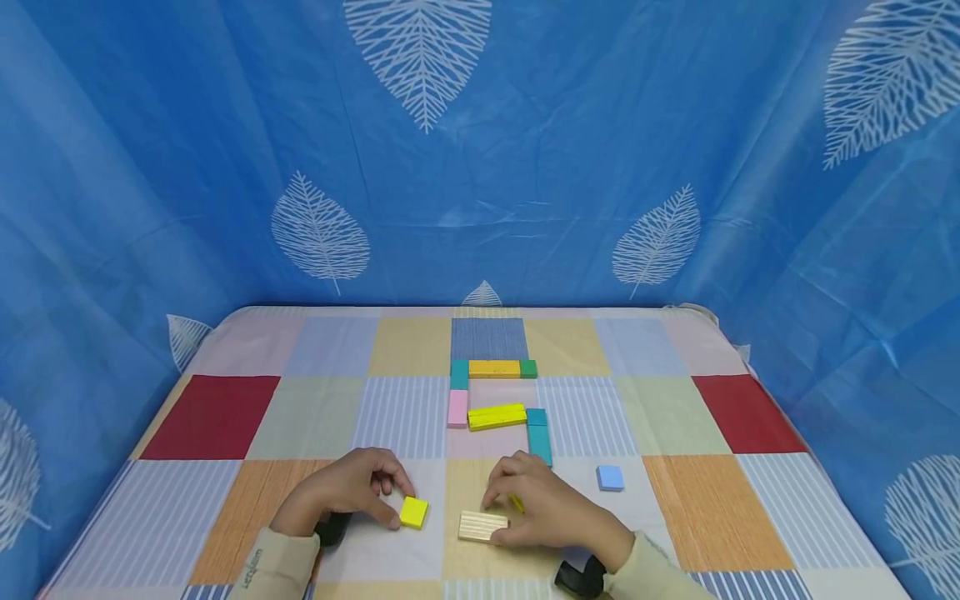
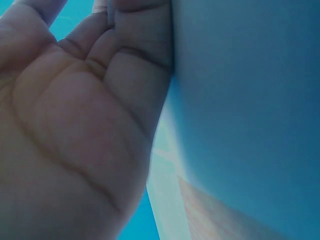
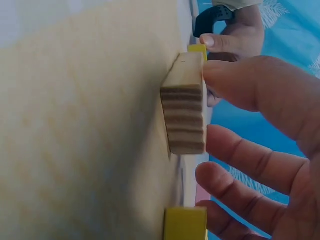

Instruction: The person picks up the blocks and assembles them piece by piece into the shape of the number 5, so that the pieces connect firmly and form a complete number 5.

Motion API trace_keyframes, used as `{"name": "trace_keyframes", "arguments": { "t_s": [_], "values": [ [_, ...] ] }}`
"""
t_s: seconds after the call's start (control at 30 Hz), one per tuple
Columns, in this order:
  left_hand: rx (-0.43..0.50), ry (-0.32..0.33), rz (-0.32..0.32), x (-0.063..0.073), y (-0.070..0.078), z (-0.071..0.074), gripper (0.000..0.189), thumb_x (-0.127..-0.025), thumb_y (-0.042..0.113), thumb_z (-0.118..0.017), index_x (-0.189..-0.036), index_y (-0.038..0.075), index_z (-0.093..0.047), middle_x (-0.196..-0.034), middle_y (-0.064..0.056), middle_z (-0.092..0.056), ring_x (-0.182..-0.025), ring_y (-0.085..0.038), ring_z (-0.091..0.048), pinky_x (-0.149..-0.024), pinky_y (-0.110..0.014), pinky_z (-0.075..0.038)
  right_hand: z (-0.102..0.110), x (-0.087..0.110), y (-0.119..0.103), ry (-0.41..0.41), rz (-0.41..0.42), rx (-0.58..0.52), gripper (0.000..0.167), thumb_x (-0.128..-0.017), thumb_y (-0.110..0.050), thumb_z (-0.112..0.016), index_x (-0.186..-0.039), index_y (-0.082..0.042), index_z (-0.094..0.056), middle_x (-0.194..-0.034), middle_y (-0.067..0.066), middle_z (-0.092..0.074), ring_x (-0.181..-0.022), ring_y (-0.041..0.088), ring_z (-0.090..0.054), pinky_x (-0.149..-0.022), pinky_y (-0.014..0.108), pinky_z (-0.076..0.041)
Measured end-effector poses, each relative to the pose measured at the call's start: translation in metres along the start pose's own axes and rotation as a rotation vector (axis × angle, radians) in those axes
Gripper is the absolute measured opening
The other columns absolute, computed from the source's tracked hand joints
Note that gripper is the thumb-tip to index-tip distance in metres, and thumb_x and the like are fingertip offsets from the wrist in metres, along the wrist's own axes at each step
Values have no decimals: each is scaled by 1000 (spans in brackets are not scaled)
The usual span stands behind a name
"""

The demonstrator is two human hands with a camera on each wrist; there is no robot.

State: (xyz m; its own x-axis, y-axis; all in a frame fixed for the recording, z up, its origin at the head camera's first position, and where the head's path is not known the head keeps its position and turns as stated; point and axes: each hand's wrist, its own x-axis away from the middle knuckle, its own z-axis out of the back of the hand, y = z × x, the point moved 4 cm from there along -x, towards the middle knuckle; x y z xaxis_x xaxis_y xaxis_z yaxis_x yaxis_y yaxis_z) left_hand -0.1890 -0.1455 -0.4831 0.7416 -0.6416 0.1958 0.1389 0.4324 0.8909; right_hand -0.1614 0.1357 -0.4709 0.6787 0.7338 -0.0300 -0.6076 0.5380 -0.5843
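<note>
While the left hand (image 1: 347,485) pinches a yellow block (image 1: 414,512) between thumb and forefinger, the right hand (image 1: 543,504) works a wooden block (image 1: 482,527): fingers relaxed, thumb and forefinger apart at its top edges, no firm squeeze visible. Wooden block lies flat on the desk (image 1: 315,417), just under those right fingers; a second yellow block (image 3: 185,224) sits beside the outer ones. Beyond the right fingertips, an angular line of coloured blocks (image 1: 493,369); a blue block (image 1: 611,478) apart, off to the right of that hand. Handling, my judgement: set thumb and forefinger lower, on opposite long sides, keep the piece level, slide rather than drop, and hold the outer fingers high so they don't nudge the neighbour. Left pinch wants to be light and steady. Poorly seen: the second yellow block, mostly covered by the right hand from above and cut off in the right wrist view. Left wrist view gives palm only, fingertips cropped, no block; bluish expanse beside it unidentifiable. Wooden block's underside hidden.
</note>
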Motion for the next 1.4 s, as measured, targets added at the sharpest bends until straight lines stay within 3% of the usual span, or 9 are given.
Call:
{"name": "trace_keyframes", "arguments": {
  "t_s": [0.3, 0.83, 1.0, 1.27, 1.4],
  "values": [
    [-9, 4, 13, 0, 0, 0, 25, -77, -2, -93, -99, 4, -82, -90, 2, -61, -77, -8, -50, -68, -22, -44, -1, -5, -4, -28, -10, 28, 21, -83, -30, -95, -95, -24, -80, -110, -18, -62, -99, 1, -46, -93, 32, -43],
    [-13, 10, 30, 0, -1, 0, 25, -77, -3, -93, -99, 5, -82, -89, 2, -61, -77, -8, -50, -68, -23, -44, -2, -6, 2, 9, -40, 3, 20, -86, -22, -93, -102, -17, -82, -111, -13, -64, -102, 4, -48, -93, 33, -47],
    [-12, 16, 35, 0, -1, 0, 26, -76, -3, -94, -98, 4, -82, -88, 2, -61, -75, -8, -50, -66, -22, -43, -2, -5, 7, 45, 1, -15, 19, -88, -21, -91, -104, -15, -83, -109, -11, -65, -101, 6, -49, -91, 35, -47],
    [-15, 18, 41, -1, -1, 0, 26, -77, -3, -94, -98, 4, -82, -88, 2, -60, -74, -8, -49, -65, -22, -43, -21, -5, 41, 136, 71, -5, 20, -87, -28, -92, -104, -22, -82, -109, -18, -62, -100, 5, -49, -90, 37, -46],
    [-22, 22, 44, -1, -1, 0, 26, -76, -3, -94, -98, 5, -82, -87, 3, -60, -74, -8, -50, -65, -22, -43, -14, -5, 34, 153, 86, 12, 19, -87, -26, -92, -103, -20, -82, -107, -15, -63, -98, 7, -48, -86, 37, -44]
  ]
}}
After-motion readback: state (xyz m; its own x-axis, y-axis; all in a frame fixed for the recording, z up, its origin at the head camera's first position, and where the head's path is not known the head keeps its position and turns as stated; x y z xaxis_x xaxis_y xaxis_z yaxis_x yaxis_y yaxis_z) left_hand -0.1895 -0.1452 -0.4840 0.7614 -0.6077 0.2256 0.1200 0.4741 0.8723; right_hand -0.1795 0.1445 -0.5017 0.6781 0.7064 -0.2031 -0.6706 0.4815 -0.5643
